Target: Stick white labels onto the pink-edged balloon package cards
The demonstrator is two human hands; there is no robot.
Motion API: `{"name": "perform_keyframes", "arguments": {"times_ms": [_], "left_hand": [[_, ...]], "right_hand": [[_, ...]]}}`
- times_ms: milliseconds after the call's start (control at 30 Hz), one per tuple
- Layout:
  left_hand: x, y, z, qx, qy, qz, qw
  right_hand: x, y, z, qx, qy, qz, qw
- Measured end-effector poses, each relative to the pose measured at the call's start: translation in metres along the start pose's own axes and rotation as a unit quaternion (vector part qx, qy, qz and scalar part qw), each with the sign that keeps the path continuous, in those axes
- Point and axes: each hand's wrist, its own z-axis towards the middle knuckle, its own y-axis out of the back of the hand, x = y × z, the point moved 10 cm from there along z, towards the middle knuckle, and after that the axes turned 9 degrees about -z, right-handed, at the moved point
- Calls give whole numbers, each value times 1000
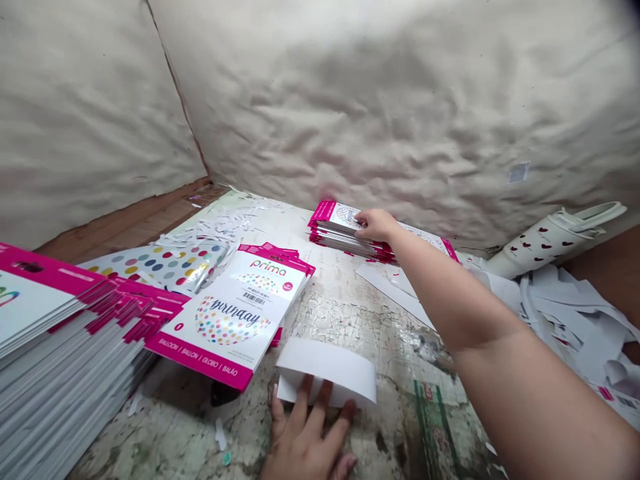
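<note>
My left hand is at the near edge of the table, palm down with fingers spread. Its middle fingers reach into the fold of a white folded card, which stands slightly open. At the back of the table my right hand pinches the edge of a flat balloon package on top of a pink-and-white stack; the fingertips are partly hidden. Left of my left hand, a small pile of balloon packages has a "birthday" print on its top one.
A tall stack of similar packages fills the left side. Behind it lie a dotted balloon and white paper shreds. On the right are a white heart-patterned container and paper strips. Paper-covered walls rise behind.
</note>
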Motion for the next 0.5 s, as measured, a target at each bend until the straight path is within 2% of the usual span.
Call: {"name": "perform_keyframes", "arguments": {"times_ms": [233, 500], "left_hand": [[-5, -5, 1, 47, -3, 29, 998], [-2, -9, -2, 58, 33, 15, 998]], "right_hand": [[-15, 21, 6, -20, -27, 94, 995], [-18, 28, 7, -40, -30, 114, 992]]}}
